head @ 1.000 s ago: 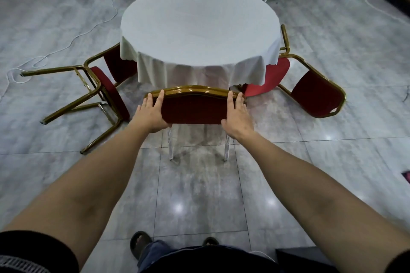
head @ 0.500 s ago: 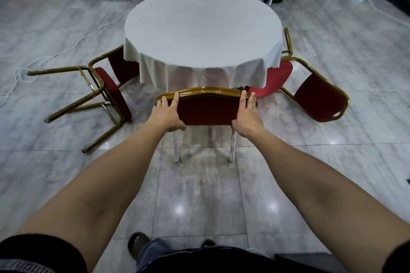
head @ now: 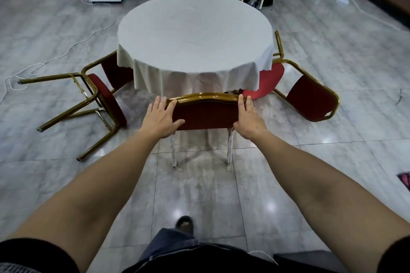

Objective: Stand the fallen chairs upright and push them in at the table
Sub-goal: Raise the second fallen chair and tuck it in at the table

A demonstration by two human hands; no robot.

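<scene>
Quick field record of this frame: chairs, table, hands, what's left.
table: round table, white cloth draped over the rim
middle chair: middle chair upright, facing the table, seat hidden behind its back
left hand: left hand flat on the left end of the chair back, fingers straight
right hand: right hand on the right end, fingers straight up over the top rail
left chair: left chair fallen, legs pointing left
right chair: right chair fallen, seat part under the cloth
left to do: two chairs to stand up
</scene>
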